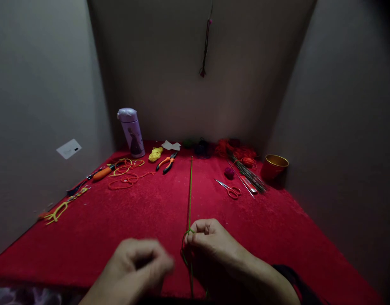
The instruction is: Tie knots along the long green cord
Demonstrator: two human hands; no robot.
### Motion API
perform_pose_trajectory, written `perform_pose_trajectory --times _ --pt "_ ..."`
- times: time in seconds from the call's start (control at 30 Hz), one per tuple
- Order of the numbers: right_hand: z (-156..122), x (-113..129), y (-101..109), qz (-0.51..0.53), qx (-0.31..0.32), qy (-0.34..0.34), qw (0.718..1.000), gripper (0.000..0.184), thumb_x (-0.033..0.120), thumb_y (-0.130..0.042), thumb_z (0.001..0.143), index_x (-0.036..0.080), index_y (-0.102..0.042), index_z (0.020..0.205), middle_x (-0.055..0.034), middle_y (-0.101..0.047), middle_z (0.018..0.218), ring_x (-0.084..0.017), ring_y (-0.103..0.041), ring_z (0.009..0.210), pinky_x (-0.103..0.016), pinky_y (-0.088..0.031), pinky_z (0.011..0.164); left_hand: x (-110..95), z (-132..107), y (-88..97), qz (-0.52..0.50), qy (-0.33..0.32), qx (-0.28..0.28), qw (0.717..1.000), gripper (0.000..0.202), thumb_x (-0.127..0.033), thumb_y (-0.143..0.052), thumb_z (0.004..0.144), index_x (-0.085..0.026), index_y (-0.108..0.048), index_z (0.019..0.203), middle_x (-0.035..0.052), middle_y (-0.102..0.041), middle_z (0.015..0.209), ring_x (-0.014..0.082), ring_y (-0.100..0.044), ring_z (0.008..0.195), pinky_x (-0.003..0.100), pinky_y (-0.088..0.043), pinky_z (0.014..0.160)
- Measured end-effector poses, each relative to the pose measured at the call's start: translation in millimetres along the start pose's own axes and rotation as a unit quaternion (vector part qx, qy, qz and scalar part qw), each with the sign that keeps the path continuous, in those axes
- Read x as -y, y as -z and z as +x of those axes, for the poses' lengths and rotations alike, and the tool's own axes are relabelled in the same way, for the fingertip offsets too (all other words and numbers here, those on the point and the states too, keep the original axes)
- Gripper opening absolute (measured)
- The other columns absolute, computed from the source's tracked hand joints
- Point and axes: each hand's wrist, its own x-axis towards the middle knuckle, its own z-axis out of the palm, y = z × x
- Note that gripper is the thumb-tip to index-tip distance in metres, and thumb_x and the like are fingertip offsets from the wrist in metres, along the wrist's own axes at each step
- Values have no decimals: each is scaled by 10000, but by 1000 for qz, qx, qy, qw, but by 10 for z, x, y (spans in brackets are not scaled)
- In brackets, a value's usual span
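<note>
A thin green cord [190, 192] runs straight down the middle of the red cloth, from a fixed point at the far side to the near edge. Between thumb and fingertips, my right hand [215, 243] pinches a strand of it, beside a small knot with a loop hanging below. To the left of the loop, apart from the cord, is my left hand [131, 264]. Its fingers are curled with thumb and forefinger together, and the fingertips are blurred by motion. Whatever they may hold cannot be made out.
On the right lie scissors [234, 192], a purple yarn ball [229, 172], a twig bundle [250, 176] and a red-gold bowl [274, 169]. Pliers [169, 162], yellow yarn [155, 154], a lilac flask [133, 135] and orange cord [125, 183] sit left. Walls enclose the table.
</note>
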Motion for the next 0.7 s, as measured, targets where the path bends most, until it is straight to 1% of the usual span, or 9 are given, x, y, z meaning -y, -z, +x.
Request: perform_pose_trajectory --times 0.07,0.1,0.17,0.23,0.3,0.4,0.5,0.6,0.7 --pt "-6 27 -2 -1 10 8 1000 73 205 -574 674 134 -587 666 32 -504 497 -65 -414 404 -185 -281 409 9 234 -104 -22 29 -73 997 341 -427 -534 810 -209 -621 1058 26 -640 762 131 -541 598 225 -396 522" --pt "-9 41 -3 2 15 14 1000 92 221 -588 685 131 -586 668 35 -495 503 -58 -399 405 -184 -272 411 24 332 -172 -35 41 -68 996 425 -430 -521 816 -189 -558 1163 11 -611 688 120 -507 540 219 -373 494" --pt "-9 61 -6 13 24 33 999 129 250 -607 700 130 -572 665 33 -500 533 -54 -392 426 -184 -267 427 68 473 -301 -48 51 -38 997 500 -438 -469 840 -137 -483 1240 -35 -516 544 103 -434 459 206 -325 455" --pt "-1 54 -7 24 33 62 997 149 254 -614 705 132 -552 648 24 -514 563 -60 -415 469 -187 -291 463 118 552 -388 -40 31 -15 999 449 -426 -422 863 -118 -527 1173 -48 -470 522 95 -402 455 201 -303 456" --pt "15 19 -2 29 36 83 995 144 240 -605 712 132 -544 639 23 -506 572 -63 -415 493 -190 -306 489 159 593 -421 -17 -6 -12 1000 349 -398 -412 870 -126 -610 964 -26 -496 584 96 -415 514 200 -308 483" --pt "40 -52 17 4 11 78 997 160 247 -601 718 138 -518 634 45 -440 543 -54 -358 463 -187 -268 457 174 618 -404 29 -34 -20 999 305 -353 -432 860 -136 -582 706 -5 -521 645 111 -443 600 208 -326 530" --pt "28 -68 21 -66 -38 64 995 222 306 -596 742 148 -482 636 56 -387 531 -52 -312 448 -185 -220 422 136 620 -372 49 -26 -18 998 277 -330 -448 846 -140 -583 697 8 -555 663 131 -480 638 222 -352 567" --pt "-60 -2 -9 -160 -80 61 982 244 333 -540 792 153 -475 641 46 -392 546 -64 -326 470 -185 -228 420 99 618 -366 43 -15 -22 999 260 -321 -472 825 -135 -602 698 17 -579 661 139 -500 640 230 -366 580" --pt "-224 38 -55 -309 -132 108 936 231 285 -462 845 162 -488 652 15 -484 579 -85 -403 510 -196 -263 457 108 628 -393 25 -8 -46 999 248 -317 -515 796 -134 -583 643 1 -544 603 121 -475 592 219 -355 548"
